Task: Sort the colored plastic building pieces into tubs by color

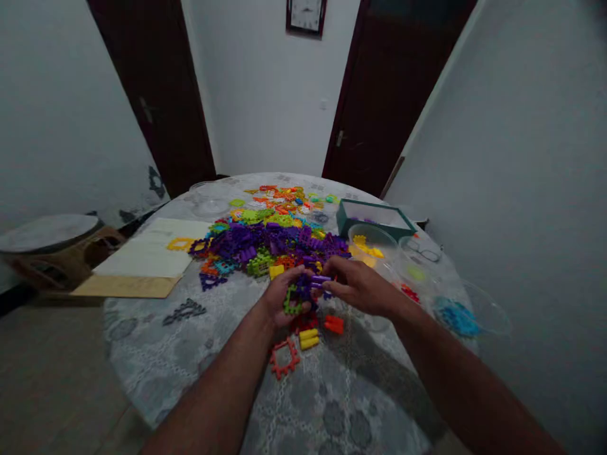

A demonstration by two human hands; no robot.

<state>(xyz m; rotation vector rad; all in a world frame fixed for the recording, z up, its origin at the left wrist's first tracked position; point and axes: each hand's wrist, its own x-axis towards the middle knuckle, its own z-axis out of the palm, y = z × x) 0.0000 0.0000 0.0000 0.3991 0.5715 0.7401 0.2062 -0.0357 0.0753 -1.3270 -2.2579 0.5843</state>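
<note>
While your left hand (284, 296) cups a cluster of green and purple pieces (294, 301), its fingers curled around them, your right hand (363, 288) pinches a purple piece (321, 279) between its fingers, held against that cluster just above the surface (213, 354). Nearer you lie a red frame piece (284, 357), a yellow piece (308, 339) and an orange piece (334, 324). Beyond your hands spreads the pile of coloured pieces (270, 237), with a teal box (374, 218) to its right.

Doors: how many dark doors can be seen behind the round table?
2. The left door stands at the back left, the right door at the back right, with a white wall and a clock between them. None seems hidden.
</note>
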